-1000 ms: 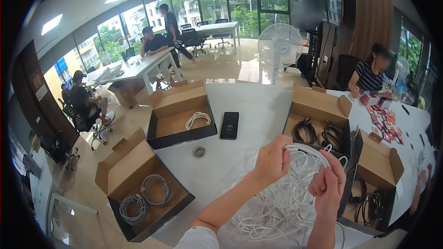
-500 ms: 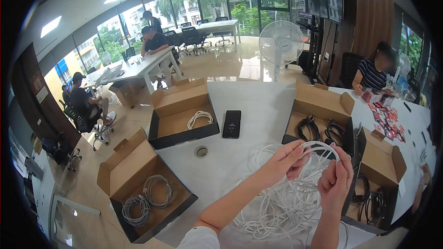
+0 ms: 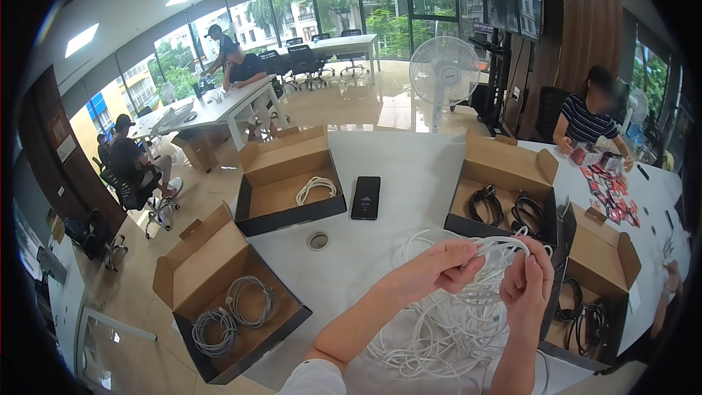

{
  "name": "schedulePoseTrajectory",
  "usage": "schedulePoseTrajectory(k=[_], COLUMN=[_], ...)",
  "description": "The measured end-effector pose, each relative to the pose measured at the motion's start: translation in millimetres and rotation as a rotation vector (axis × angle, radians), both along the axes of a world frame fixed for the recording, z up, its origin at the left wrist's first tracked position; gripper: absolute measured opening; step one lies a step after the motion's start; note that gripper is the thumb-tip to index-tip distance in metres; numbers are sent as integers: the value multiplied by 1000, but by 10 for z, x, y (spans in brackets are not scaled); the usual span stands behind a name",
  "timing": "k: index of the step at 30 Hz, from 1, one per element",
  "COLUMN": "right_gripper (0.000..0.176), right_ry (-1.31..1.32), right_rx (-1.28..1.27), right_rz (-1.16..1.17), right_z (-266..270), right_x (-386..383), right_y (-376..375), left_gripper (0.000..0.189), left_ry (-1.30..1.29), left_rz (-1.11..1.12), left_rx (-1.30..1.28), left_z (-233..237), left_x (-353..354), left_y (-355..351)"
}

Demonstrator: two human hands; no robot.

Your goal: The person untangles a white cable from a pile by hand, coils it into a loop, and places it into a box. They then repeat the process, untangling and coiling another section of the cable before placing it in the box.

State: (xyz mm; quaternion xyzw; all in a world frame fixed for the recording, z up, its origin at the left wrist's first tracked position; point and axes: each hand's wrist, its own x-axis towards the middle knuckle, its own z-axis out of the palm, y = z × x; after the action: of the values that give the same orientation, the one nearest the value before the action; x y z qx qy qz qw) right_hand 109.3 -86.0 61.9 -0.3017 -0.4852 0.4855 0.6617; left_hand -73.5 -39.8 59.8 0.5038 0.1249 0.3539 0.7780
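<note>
Between my two hands a white cable [image 3: 502, 243] is bent into an arched loop of several strands. My left hand [image 3: 455, 262] is closed around its left side, and my right hand [image 3: 528, 278] grips the right side with curled fingers. Under both hands lies a tangled pile of white cables [image 3: 439, 333] on the white table [image 3: 409, 161]. Just beyond my right hand stands an open box [image 3: 504, 164] with coiled black cables [image 3: 485, 206] in it. Another open box [image 3: 596, 245], also with black cables [image 3: 587, 325], sits to the right.
At the left, an open box [image 3: 197, 267] contains grey coiled cables [image 3: 215, 332]. Behind it, another box [image 3: 289, 148] has one white coil [image 3: 316, 190]. A phone [image 3: 365, 198] lies mid-table near a round cable hole [image 3: 317, 241]. A person [image 3: 587, 118] sits by red packets [image 3: 610, 194].
My left hand has shifted slightly left and down, its fingers now curled tighter on the cable. The right hand keeps its grip, moving slightly. A person in the background has leaned left.
</note>
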Motion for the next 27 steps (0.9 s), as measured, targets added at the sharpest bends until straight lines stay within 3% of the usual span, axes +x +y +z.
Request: schedulePoseTrajectory(k=[12,27], right_gripper=[31,30], right_ry=[-45,-66], right_rx=[29,-15], right_rz=[10,53], right_z=[-30,-160], right_x=[-19,-181], right_y=[-8,55], left_gripper=[42,42], left_ry=[-24,56], left_rz=[-19,148], left_rx=[-10,-26], left_z=[26,34], left_x=[-29,-182], left_y=[-17,-169])
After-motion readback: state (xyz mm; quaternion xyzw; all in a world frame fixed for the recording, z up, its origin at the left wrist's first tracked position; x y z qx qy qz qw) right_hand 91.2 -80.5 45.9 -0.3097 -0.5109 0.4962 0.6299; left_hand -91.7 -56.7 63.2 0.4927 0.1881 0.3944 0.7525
